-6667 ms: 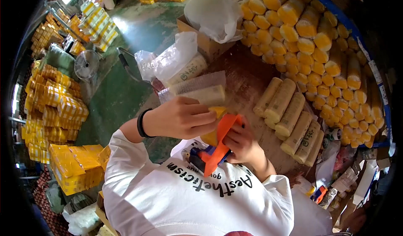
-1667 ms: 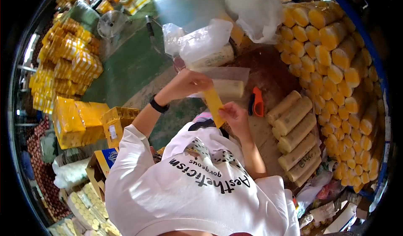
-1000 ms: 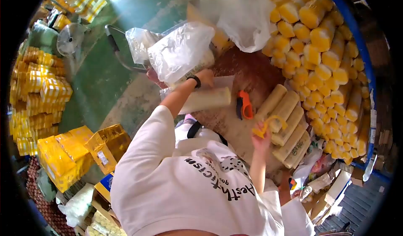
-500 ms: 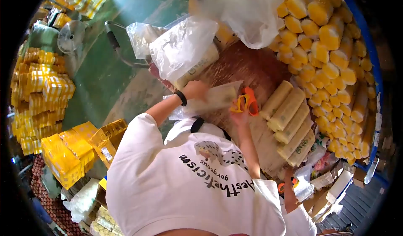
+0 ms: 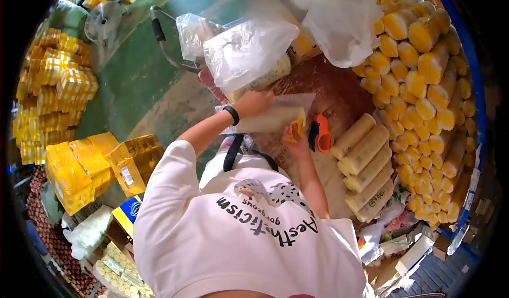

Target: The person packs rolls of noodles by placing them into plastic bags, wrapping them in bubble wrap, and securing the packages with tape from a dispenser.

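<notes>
Hands apart: left hand [image 5: 255, 103] at crosswise roll [image 5: 275, 119], right hand [image 5: 296, 140] around yellow tape [image 5: 298, 127] near roll's right end.

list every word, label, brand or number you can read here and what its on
"Aestheticism", on the front of the white shirt
"gorgeous", smaller, on the same shirt

Too small or blurred to read:
print on the pale rolls
white label on an open yellow-taped box
emblem on the blue-and-yellow box
white sticker on the blue rack frame

No brand or number is legible.
</notes>
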Demonstrator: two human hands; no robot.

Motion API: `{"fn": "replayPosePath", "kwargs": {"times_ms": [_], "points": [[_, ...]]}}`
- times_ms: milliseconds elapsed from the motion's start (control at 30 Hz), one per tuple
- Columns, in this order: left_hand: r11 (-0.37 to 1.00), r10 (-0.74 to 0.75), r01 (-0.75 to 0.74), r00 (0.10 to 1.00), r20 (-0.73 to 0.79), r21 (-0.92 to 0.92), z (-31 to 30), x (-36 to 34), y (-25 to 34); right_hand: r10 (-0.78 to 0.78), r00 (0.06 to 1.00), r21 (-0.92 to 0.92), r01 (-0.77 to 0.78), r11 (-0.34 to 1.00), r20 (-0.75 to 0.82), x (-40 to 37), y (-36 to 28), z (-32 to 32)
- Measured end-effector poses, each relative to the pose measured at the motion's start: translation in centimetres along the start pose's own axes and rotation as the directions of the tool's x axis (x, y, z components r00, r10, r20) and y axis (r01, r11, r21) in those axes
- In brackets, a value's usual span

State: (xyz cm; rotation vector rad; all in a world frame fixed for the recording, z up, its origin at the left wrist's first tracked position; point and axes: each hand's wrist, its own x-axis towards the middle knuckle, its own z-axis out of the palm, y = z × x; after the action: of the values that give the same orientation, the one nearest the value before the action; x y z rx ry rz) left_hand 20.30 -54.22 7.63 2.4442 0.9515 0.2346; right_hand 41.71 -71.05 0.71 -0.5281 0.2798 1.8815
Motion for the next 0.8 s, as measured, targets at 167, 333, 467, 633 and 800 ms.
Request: {"fn": "replayPosePath", "kwargs": {"times_ms": [167, 333, 467, 633, 800], "points": [[0.949, -0.016, 0.055, 0.992, 0.128, -0.311, 1.4, 1.3, -3.1, -0.059, 0.995, -0.015, 0.061, 0.998, 0.084, -0.7, 1.2, 0.5], [0.744, 0.361, -0.121, 0.900, 0.244, -0.657, 1.8, -1.3, 0.3, 0.064, 0.960, -0.236, 0.002, 0.972, 0.271, -2.9, 2.3, 3.1], [0.885, 0.298, -0.195, 0.935, 0.193, -0.423, 2.1, -4.0, 2.7, -0.040, 0.966, -0.392, 0.141, 0.909, 0.255, -3.5, 2.5, -3.6], [0.959, 0.228, -0.146, 0.904, 0.363, -0.241, 1.1, -3.1, 1.2, -0.130, 0.964, -0.365, 0.210, 0.907, 0.230, -4.3, 1.1, -4.6], [0.888, 0.341, -0.227, 0.909, 0.241, -0.399, 2.8, -3.4, 0.1, -0.271, 0.961, -0.491, 0.264, 0.830, 0.059, -6.8, -0.8, -0.3]]}}
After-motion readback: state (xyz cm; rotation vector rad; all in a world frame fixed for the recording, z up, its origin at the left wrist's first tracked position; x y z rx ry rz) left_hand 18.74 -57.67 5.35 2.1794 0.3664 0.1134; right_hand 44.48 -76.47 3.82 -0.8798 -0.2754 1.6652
